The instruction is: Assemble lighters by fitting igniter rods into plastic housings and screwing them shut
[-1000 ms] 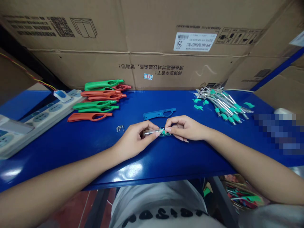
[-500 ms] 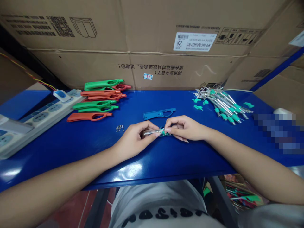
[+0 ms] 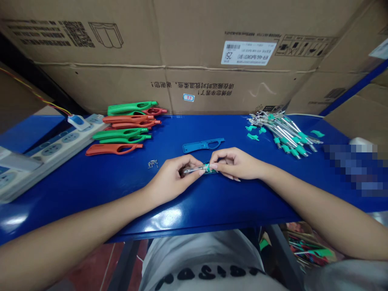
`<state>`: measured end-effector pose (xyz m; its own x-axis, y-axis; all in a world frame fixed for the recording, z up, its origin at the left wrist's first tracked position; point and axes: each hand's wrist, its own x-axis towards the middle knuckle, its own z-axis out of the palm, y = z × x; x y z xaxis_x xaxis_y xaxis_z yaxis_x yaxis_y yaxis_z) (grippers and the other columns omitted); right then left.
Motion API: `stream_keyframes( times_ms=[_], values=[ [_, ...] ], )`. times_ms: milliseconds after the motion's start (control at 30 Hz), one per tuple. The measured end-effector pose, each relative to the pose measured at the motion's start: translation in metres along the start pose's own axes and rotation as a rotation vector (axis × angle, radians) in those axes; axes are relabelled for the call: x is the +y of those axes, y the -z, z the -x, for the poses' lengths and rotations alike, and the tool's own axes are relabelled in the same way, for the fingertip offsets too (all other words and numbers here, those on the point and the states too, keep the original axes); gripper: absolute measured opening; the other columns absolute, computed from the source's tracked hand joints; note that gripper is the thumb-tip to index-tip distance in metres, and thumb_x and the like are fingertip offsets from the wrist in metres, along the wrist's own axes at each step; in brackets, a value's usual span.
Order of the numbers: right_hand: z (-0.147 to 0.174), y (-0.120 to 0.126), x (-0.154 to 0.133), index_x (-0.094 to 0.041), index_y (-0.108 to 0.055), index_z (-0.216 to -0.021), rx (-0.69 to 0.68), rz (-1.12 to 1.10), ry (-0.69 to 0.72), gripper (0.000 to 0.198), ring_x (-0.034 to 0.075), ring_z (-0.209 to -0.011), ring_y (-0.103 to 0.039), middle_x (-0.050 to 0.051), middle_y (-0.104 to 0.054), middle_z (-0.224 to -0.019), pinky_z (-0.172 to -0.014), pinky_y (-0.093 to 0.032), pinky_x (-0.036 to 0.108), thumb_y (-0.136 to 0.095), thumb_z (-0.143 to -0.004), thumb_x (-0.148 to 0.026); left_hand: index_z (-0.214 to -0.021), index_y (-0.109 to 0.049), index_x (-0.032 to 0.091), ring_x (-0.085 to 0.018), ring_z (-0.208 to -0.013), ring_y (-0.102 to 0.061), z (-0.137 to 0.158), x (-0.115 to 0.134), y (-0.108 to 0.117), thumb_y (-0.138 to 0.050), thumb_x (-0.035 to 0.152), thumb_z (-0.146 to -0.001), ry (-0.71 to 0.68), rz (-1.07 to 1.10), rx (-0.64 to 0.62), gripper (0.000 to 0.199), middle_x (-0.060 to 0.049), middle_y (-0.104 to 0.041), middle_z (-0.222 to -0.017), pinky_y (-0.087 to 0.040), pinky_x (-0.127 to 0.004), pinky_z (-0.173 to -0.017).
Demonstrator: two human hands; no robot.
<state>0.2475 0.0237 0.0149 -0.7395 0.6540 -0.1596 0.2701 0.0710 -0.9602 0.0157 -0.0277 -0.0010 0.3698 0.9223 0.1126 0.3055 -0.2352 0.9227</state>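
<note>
My left hand (image 3: 171, 178) is closed around a lighter's clear fuel tank (image 3: 194, 169), thumb in front and fingers behind. Under the tank, part of a blue lighter shell half (image 3: 209, 172) shows between my hands. At the tank's right end is a small green piece (image 3: 207, 167), where the thumb and forefinger of my right hand (image 3: 238, 163) pinch; the fingertips partly cover it. A second blue shell half (image 3: 203, 145) lies flat on the table just behind my hands. Some small metal pins (image 3: 153, 163) lie left of my left hand.
Several green and orange lighter shells (image 3: 121, 133) are stacked at back left, beside a white power strip (image 3: 60, 151). At back right lies a pile of lighter inserts (image 3: 287, 135) with loose green pieces. A cardboard wall (image 3: 197, 48) backs the blue table (image 3: 121, 182).
</note>
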Motion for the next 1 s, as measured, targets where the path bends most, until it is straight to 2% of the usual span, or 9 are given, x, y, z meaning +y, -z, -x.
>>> stream_keyframes(
  times_ms=[567,800,1000],
  values=[
    [-0.0017,-0.0016,0.0053,-0.016,-0.06,-0.089,0.037,0.025,0.014,0.032,0.004,-0.031,-0.039,-0.01,-0.048,-0.044,-0.03,-0.031,0.014,-0.065,-0.091,-0.047,-0.096,-0.071,0.016,-0.017,-0.077,-0.068,-0.0004,0.0006,-0.0066,-0.069,0.041,-0.089,0.023,0.014,0.055,0.026,-0.006,-0.076,-0.091,-0.051,-0.027,-0.068],
    [-0.0022,-0.0006,0.0033,-0.016,-0.06,-0.088,0.04,0.004,-0.009,0.035,0.006,-0.032,-0.044,-0.009,-0.049,-0.044,-0.03,-0.035,0.015,-0.068,-0.088,-0.05,-0.099,-0.073,0.017,-0.018,-0.082,-0.069,-0.0012,0.0017,-0.0032,-0.07,0.038,-0.088,0.006,0.014,0.035,0.024,-0.005,-0.077,-0.093,-0.052,-0.027,-0.072],
    [-0.003,0.0023,-0.0003,-0.016,-0.06,-0.087,0.084,-0.05,-0.018,0.033,0.005,-0.031,-0.04,-0.009,-0.049,-0.042,-0.029,-0.03,0.015,-0.067,-0.089,-0.049,-0.108,-0.075,0.017,-0.016,-0.07,-0.064,-0.0013,-0.0036,-0.0003,-0.073,0.037,-0.085,0.029,-0.039,0.044,0.03,-0.005,-0.077,-0.09,-0.047,-0.026,-0.063]
  ],
)
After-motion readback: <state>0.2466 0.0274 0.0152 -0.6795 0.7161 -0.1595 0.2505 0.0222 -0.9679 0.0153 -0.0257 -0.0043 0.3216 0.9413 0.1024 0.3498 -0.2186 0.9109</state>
